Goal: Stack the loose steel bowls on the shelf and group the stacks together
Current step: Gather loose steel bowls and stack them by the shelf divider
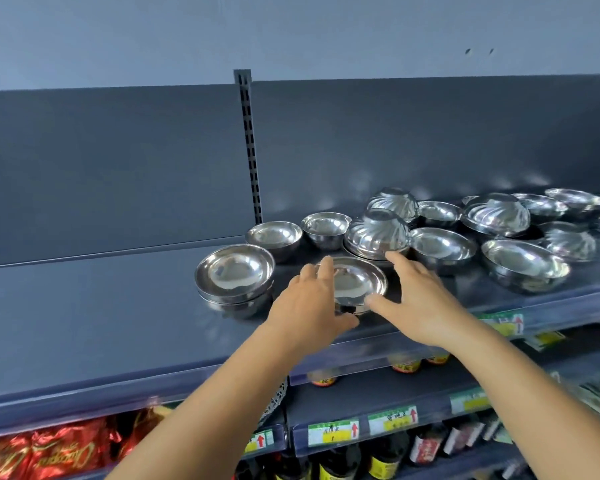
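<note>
Now both hands, left hand (309, 306) & right hand (418, 299), fingers spread, flank the front bowl (355, 284) on the shelf (84, 334), not clamped yet; best to pinch opposite rims, lift level, nest it into the stack (234, 277) just beside, w/o knocking others.

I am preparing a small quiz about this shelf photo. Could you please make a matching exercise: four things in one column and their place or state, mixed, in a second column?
Things:
1. left hand
2. stack of plain bowls
3. swirl-patterned bowl
4. red packets

Places or states:
A. upside down
B. on a lower shelf
C. leftmost on the top shelf
D. on the near rim of a shallow bowl

Pairs: 1-D, 2-C, 3-A, 4-B
</note>
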